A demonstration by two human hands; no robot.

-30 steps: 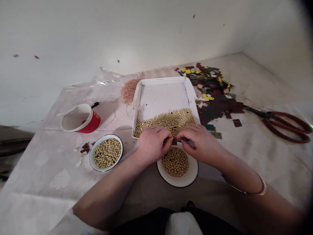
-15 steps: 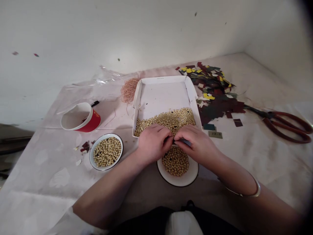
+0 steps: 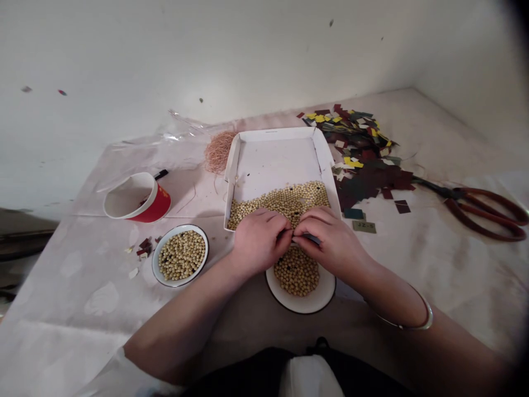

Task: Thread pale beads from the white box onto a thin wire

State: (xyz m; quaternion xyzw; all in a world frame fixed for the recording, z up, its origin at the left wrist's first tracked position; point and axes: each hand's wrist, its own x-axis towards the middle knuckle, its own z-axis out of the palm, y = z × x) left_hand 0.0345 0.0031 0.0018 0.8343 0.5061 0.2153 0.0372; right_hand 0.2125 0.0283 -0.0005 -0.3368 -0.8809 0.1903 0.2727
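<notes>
My left hand (image 3: 262,240) and my right hand (image 3: 328,237) meet fingertip to fingertip over the front edge of a white box tray (image 3: 275,160). Both are pinched closed. What the left fingers grip is too small to make out. A small dark piece shows between the thumb and fingers of my right hand, its kind unclear. Round beige beads (image 3: 281,201) with a few dark ones cover the near part of the tray. Right below my hands is a white bowl (image 3: 303,304) with a dark rim, holding more beads.
At the left are a second bowl of beads (image 3: 182,256), a red paper cup (image 3: 159,205), a black pen (image 3: 161,174) and paper scraps. Pink wire (image 3: 219,153) lies beside the tray. Coloured paper pieces (image 3: 366,179) and red-handled scissors (image 3: 483,212) lie at the right.
My right wrist and its bangle have shifted slightly left and up. The fingertips of both hands remain together in nearly the same place.
</notes>
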